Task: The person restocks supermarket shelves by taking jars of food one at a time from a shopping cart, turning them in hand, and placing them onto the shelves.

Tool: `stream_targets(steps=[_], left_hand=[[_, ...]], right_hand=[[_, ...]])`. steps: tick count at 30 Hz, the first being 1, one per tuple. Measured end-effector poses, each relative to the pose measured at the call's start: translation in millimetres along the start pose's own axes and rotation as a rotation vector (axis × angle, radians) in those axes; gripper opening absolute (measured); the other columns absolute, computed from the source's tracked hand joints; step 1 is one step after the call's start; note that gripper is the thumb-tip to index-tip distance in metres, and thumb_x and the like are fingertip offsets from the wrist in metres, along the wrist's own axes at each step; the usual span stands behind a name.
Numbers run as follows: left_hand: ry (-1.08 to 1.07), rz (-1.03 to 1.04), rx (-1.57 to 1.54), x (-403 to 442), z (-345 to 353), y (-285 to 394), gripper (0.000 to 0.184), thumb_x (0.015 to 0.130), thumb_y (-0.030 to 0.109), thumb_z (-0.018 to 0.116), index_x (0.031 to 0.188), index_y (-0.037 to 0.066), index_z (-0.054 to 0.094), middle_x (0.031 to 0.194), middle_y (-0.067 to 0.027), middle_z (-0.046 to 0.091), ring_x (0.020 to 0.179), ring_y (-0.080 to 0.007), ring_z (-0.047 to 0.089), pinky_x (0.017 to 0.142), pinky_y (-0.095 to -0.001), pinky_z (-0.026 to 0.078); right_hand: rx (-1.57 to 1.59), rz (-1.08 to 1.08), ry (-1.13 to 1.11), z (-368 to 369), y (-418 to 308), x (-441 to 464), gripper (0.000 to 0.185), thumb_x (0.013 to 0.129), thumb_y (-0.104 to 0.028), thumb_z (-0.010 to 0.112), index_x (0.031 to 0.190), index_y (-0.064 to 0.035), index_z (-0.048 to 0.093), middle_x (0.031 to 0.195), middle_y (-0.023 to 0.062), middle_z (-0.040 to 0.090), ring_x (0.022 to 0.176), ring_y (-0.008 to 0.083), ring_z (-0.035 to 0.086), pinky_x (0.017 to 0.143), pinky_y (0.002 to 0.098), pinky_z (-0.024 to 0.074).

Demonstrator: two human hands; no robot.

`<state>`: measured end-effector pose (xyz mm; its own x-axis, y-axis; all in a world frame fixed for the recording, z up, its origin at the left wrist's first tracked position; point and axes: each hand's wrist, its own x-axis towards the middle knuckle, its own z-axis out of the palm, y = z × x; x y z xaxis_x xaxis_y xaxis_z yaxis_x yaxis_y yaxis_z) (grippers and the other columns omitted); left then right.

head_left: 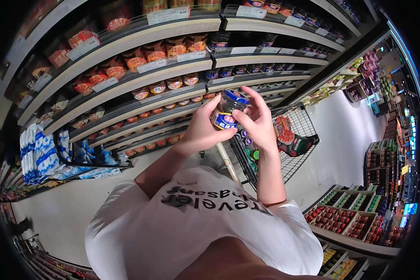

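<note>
A small glass jar (224,119) with a blue lid, dark contents and a blue label is held up in front of my chest. My left hand (204,125) is closed around its left side, with the thumb under the label. From the right, my right hand (260,125) grips the jar, its thumb against the front and a finger raised beside the lid. The jar tilts slightly. Just below and to the right of my hands stands a wire shopping cart (297,164) containing several jars and a red package (284,129).
Shelves (168,60) of jars and tubs with price tags rise ahead. The cart's pale handle (228,163) is close to my body. Blue-and-white packages (42,154) hang at the left. Display crates (343,214) of jars stand at the right, beside the pale floor (333,126).
</note>
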<state>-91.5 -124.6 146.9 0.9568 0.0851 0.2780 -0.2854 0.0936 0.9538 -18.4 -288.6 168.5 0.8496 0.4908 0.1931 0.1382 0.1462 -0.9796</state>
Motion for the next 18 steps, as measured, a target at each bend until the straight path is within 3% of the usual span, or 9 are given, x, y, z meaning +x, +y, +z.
stream_targets(steps=[3,6,13,18], left_hand=[[0.021,0.057,0.147,3.4,-0.1,1.9,0.081,0.073,0.013,0.081,0.144,-0.008,0.049,0.123,-0.016,0.066,0.112,-0.0197,0.065,0.097,-0.0332,0.05],[0.021,0.084,0.464,7.5,-1.0,2.9,0.088,0.069,0.013,0.08,0.147,-0.008,0.046,0.128,-0.0242,0.063,0.12,-0.0333,0.064,0.103,-0.0397,0.049],[-0.047,0.163,0.457,25.3,-4.5,-3.8,0.089,0.069,0.014,0.081,0.148,-0.008,0.046,0.128,-0.025,0.062,0.119,-0.0353,0.064,0.104,-0.0405,0.049],[-0.08,0.038,0.478,36.7,-9.8,-10.0,0.094,0.071,0.021,0.086,0.151,-0.006,0.043,0.134,-0.0242,0.06,0.121,-0.0344,0.063,0.102,-0.0404,0.051]], right_hand=[[-0.063,-0.001,0.012,-3.0,2.0,2.9,0.064,0.083,-0.008,0.084,0.141,-0.002,0.057,0.118,0.0053,0.068,0.097,0.0069,0.062,0.076,0.0217,0.0553],[-0.22,-0.047,0.015,-6.7,1.9,7.2,0.06,0.082,-0.013,0.088,0.135,0.0003,0.062,0.115,0.0064,0.071,0.097,0.0069,0.064,0.081,0.0229,0.0553],[-0.023,0.071,0.063,-9.4,-1.2,14.4,0.056,0.081,-0.007,0.087,0.13,0.0047,0.063,0.113,0.0093,0.071,0.095,0.0084,0.066,0.082,0.0235,0.0557],[0.023,0.061,0.148,-16.5,8.0,25.6,0.055,0.081,-0.003,0.085,0.13,0.0059,0.062,0.112,0.0114,0.071,0.093,0.01,0.068,0.081,0.0237,0.0573]])
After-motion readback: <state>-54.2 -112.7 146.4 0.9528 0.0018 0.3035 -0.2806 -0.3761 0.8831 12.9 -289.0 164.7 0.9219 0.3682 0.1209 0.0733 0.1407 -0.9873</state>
